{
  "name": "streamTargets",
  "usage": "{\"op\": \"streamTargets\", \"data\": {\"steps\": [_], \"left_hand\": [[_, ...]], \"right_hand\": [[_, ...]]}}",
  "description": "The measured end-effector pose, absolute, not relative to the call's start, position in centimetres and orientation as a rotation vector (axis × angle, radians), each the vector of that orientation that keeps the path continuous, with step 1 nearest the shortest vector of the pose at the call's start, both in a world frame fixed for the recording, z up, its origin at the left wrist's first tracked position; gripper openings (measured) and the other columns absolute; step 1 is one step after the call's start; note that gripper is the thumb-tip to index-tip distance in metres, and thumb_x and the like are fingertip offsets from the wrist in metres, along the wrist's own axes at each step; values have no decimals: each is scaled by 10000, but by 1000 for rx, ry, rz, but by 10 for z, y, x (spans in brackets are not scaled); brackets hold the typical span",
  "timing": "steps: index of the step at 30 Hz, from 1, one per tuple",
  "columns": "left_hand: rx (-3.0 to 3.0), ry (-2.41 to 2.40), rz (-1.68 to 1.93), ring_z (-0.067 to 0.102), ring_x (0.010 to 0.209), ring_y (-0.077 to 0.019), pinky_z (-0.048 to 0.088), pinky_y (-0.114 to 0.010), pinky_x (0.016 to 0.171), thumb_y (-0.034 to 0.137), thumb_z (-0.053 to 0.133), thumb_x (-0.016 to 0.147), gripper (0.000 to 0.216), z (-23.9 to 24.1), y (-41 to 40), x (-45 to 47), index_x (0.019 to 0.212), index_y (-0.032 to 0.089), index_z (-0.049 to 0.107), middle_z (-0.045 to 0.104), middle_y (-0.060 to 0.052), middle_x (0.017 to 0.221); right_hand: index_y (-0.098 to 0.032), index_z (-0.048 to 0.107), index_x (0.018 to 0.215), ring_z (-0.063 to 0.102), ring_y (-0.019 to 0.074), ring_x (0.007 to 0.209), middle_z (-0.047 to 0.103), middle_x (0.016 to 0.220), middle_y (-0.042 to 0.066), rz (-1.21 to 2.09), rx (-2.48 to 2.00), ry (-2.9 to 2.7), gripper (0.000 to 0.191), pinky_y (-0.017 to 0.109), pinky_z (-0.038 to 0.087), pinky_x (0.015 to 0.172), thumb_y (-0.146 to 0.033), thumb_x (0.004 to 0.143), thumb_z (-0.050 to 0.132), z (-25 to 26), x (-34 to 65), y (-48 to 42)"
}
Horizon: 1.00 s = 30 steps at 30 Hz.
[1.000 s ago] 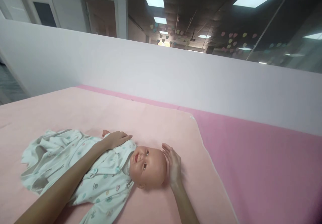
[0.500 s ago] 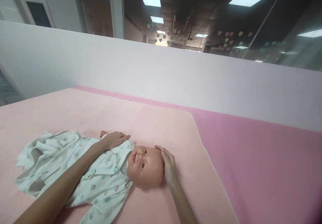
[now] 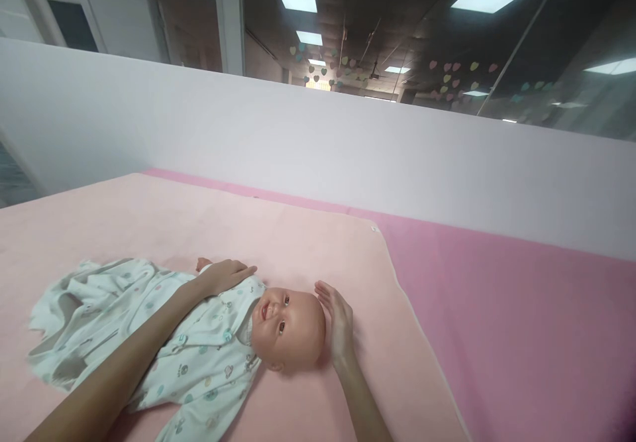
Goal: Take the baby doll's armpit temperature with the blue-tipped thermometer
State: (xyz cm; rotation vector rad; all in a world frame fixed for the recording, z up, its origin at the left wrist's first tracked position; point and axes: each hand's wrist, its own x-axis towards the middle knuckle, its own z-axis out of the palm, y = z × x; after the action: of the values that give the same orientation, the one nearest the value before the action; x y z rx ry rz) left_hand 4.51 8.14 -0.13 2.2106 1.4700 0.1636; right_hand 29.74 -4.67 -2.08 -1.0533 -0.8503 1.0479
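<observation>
A baby doll (image 3: 293,329) lies on its back on a peach blanket (image 3: 199,217), its head toward the right. It wears a white printed romper (image 3: 209,362) with small coloured motifs and snap buttons. My left hand (image 3: 226,276) rests flat on the doll's upper chest and shoulder, fingers stretched out, with the forearm crossing its body. Beside the crown of the head is my right hand (image 3: 340,319), fingers extended and slightly curved, with a narrow gap at the fingertips. One small doll hand (image 3: 203,264) pokes out past my left wrist.
A pink mat (image 3: 497,309) shows beyond the blanket's edge at the right. A low white wall (image 3: 318,144) runs along the back. Behind it are glass with heart stickers (image 3: 450,77), ceiling lights and a doorway (image 3: 191,34).
My right hand has drawn off the doll's head, slightly to the right, and its fingers have straightened. My left hand stays on the doll's chest.
</observation>
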Motion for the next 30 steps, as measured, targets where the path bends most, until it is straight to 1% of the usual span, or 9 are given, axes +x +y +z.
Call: {"op": "streamTargets", "data": {"steps": [4,8,12,17,22,26,30], "left_hand": [[2209,1479,154,606,720,-271,340,-318,642,654,247,777,599,-1,81,45,667,197,617,674,-73,733],[2211,1490,155,612,727,-270,340,-319,645,658,236,778,607,-1,81,45,665,193,610,684,-76,763],[2214,1505,136,613,753,-278,342,-326,660,664,221,780,614,0,80,46,677,198,607,684,-78,781],[2211,1515,159,614,748,-287,343,-328,656,671,236,767,618,1,79,46,666,193,615,683,-88,768],[2209,1507,159,613,781,-283,364,-321,672,661,245,768,617,0,81,45,739,199,653,690,-85,821],[2209,1510,150,611,803,-290,365,-328,684,675,234,766,641,-1,81,44,786,197,661,687,-93,850],[2194,1491,179,614,751,-284,355,-331,675,680,250,755,628,-1,81,44,720,191,643,686,-96,797]], "right_hand": [[-170,663,976,556,233,1036,635,1087,83,1176,-1037,-951,411,350,411,910,-494,749,551,-24,288,-49],[-177,665,976,556,219,1032,649,1056,65,1187,-1045,-996,378,330,407,911,-468,771,538,-22,289,-49],[-183,677,934,548,224,1043,650,1052,68,1139,-1055,-925,395,329,412,906,-499,719,579,-17,298,-47],[-204,678,919,548,242,1048,645,1063,64,1073,-1038,-858,432,366,410,918,-558,707,551,-18,295,-49],[-186,659,975,564,222,1011,646,1058,58,1167,-1016,-944,405,313,434,874,-502,749,542,-24,279,-54],[-182,666,948,569,212,994,657,1024,53,1199,-1011,-940,390,296,436,859,-493,752,537,-26,282,-50],[-194,666,952,555,213,1025,650,1051,53,1165,-1012,-952,391,311,406,901,-502,752,534,-23,292,-47]]}}
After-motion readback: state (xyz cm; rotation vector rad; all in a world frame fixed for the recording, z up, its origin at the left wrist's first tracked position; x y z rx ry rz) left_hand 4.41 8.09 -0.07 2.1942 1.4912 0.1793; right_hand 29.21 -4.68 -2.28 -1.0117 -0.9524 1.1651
